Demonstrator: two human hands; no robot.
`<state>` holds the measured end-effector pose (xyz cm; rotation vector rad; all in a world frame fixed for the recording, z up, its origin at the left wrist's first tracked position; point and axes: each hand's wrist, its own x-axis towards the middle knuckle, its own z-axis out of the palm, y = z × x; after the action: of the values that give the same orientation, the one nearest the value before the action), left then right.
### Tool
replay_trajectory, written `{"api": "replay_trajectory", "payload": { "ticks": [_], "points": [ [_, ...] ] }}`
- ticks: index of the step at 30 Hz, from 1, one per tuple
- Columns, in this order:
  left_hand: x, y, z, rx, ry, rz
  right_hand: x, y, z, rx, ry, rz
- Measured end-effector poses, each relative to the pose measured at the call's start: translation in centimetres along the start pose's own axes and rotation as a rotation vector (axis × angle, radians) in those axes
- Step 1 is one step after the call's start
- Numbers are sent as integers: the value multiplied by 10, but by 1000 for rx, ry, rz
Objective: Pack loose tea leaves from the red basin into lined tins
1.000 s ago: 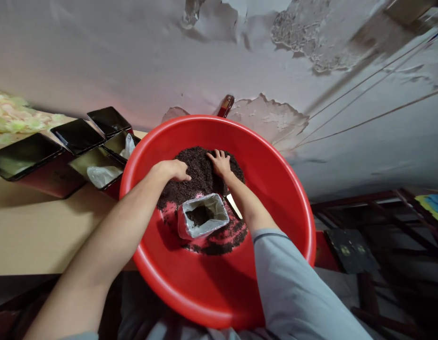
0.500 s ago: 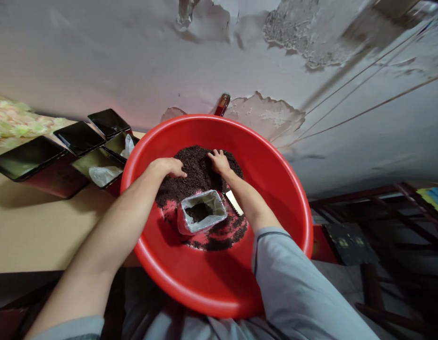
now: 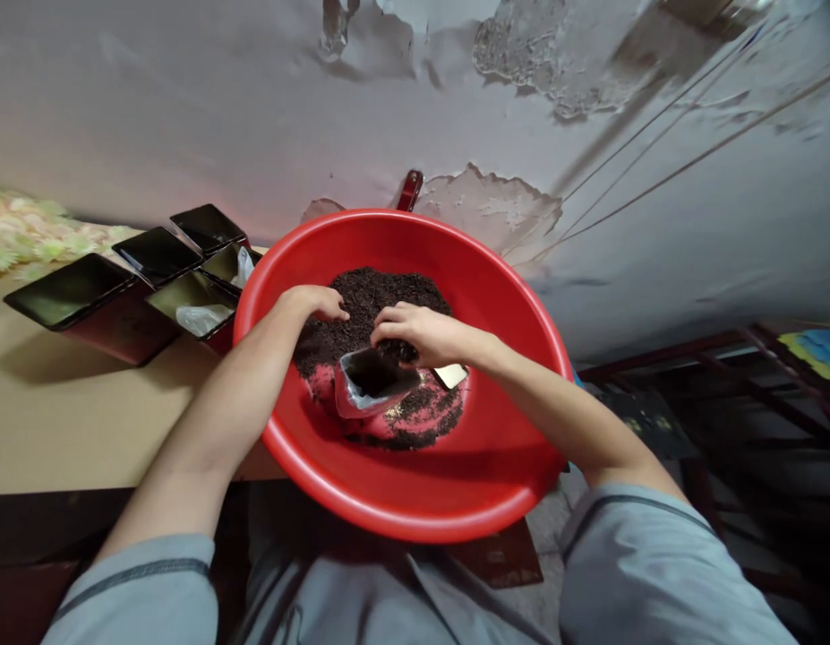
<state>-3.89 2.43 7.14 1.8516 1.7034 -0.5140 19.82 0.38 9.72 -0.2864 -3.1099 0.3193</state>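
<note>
My right hand [image 3: 421, 333] is closed around a clump of dark soil [image 3: 396, 349], just over the far right rim of a small box lined with clear plastic [image 3: 361, 403]. Dark soil shows inside that box, partly shaded by the hand. My left hand [image 3: 326, 305] rests at the left side of the soil heap [image 3: 367, 291], fingers loosely bent and holding nothing I can see. Heap and box both sit in a wide red basin [image 3: 515, 448]. A flat, pale object [image 3: 450, 375] lies beside the box, partly under my right wrist.
Several dark, square-mouthed containers [image 3: 119, 313] stand left of the basin on a tan tabletop [image 3: 45, 430]; two hold clear plastic. Artificial flowers [image 3: 38, 233] lie farther back. A dark red handle-like object [image 3: 410, 190] leans behind the basin against a peeling wall [image 3: 219, 107].
My right hand has come from the heap's far right toward me, over the box, with soil in it. My left hand has barely moved. The view has shifted slightly.
</note>
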Motion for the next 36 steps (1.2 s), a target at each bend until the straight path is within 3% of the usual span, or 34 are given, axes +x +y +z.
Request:
{"api": "replay_trajectory", "payload": {
  "ticks": [4, 7, 15, 18, 20, 23, 26, 29, 33, 36],
  "points": [
    [-1, -1, 3, -48, -15, -19, 4, -28, 6, -52, -179, -48],
    [-4, 0, 4, -59, -40, -22, 7, -32, 11, -56, -212, -32],
    [-5, 5, 5, -55, 8, -6, -5, -13, -3, 132, -21, -22],
    [-9, 9, 3, -181, -27, 82, -11, 17, 2, 41, 112, 148],
    [-12, 11, 2, -217, -34, 103, -12, 41, 17, -83, 140, 326],
    [-14, 12, 2, -147, -19, -13, -7, 72, 56, -215, 31, 458],
    [-13, 8, 1, -97, -60, -110, 9, 90, 102, -227, -89, 408],
    [-11, 4, -1, -89, -85, -120, 34, 99, 133, -242, -122, 321],
    [-8, 3, -3, -75, -87, -109, 78, 113, 141, -293, -102, 225],
    [-6, 3, -4, -55, -88, -110, 106, 124, 134, -299, -77, 244]
  ]
}}
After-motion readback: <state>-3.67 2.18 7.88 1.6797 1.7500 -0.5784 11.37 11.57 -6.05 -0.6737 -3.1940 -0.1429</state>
